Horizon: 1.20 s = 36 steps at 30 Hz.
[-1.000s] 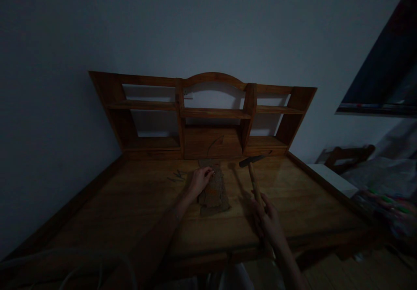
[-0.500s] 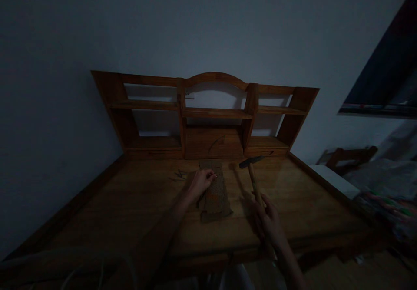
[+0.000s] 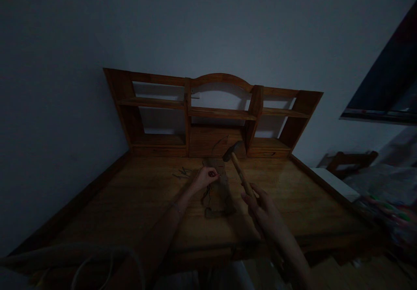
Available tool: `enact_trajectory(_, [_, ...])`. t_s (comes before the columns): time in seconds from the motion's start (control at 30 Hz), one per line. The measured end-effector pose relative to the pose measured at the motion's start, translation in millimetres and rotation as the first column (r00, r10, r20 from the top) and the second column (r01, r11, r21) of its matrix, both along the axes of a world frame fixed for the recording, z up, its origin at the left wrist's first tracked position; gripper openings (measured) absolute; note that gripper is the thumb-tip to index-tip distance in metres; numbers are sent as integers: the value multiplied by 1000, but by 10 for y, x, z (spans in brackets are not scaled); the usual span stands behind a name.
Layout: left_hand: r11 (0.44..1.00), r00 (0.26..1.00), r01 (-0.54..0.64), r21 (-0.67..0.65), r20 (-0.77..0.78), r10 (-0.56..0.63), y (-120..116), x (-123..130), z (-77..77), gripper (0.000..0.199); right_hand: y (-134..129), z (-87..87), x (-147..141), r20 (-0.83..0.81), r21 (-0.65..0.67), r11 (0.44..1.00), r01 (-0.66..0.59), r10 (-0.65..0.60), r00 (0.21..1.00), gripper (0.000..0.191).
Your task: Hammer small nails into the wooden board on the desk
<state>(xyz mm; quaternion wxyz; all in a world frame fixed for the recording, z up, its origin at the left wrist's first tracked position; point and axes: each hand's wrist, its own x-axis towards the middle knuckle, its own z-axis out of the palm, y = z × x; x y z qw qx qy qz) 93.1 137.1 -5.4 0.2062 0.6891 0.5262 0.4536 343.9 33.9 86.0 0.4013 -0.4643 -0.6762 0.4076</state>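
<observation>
My right hand (image 3: 260,203) is closed around the wooden handle of a hammer (image 3: 240,168). The hammer's dark metal head is raised above the table, just right of a rough brown block (image 3: 223,201) that looks like worn wood. Over the far part of this block, my left hand (image 3: 208,176) pinches something small with a bright tip, which looks like a nail (image 3: 219,175); most of it is hidden by the fingers. Several thin dark pieces that look like nails (image 3: 182,173) lie on the table left of my left hand.
The wooden table (image 3: 137,199) has a low shelf unit (image 3: 221,115) along its back edge, against the wall. To the right are a white surface (image 3: 335,185), a wooden chair back (image 3: 352,162) and a plastic bag (image 3: 374,183). Pale cords curve at the lower left.
The hammer has moved up and left, its head now nearer my left hand. My left hand keeps its pinch over the block. The whole view has shifted slightly.
</observation>
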Motion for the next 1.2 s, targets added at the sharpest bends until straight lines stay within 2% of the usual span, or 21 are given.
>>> enact_trajectory(0.1, [999, 999, -20, -49, 29, 21, 0, -4, -9, 21, -38, 57, -85, 61, 99, 994, -46, 40, 997, 42])
enact_trajectory(0.17, [997, 997, -17, -72, 70, 22, 11, -10, -27, 23, -39, 1, -135, 114, 145, 984, -101, 85, 990, 38])
enact_trajectory(0.27, [997, 997, 17, -71, 77, -11, 43, -27, -68, 21, -38, -128, -204, 213, 112, 977, -182, 155, 965, 30])
enact_trajectory(0.37, [997, 999, 32, -71, 35, -30, 75, -36, -105, 16, -55, -166, -244, 269, 101, 985, -141, 110, 957, 31])
enact_trajectory(0.53, [997, 1000, 17, -77, 11, -17, 91, -18, -128, 19, -61, -58, -209, 264, 121, 990, -77, 43, 964, 37])
enact_trajectory(0.77, [998, 999, -6, -70, -52, 2, 65, -32, -94, 23, -36, -215, -186, 274, 89, 985, -148, 119, 954, 30])
enact_trajectory(0.87, [997, 999, -8, -80, -40, 5, 88, -38, -115, 24, -67, -232, -203, 266, 87, 984, -152, 124, 956, 31])
enact_trajectory(1.03, [990, 999, -31, -141, 32, 36, 130, -36, -171, 28, -122, -138, -219, 271, 99, 989, -114, 83, 959, 34])
enact_trajectory(1.2, [988, 998, -28, -151, 53, 36, 84, -24, -120, 30, -123, -90, -201, 307, 118, 987, -112, 71, 949, 37])
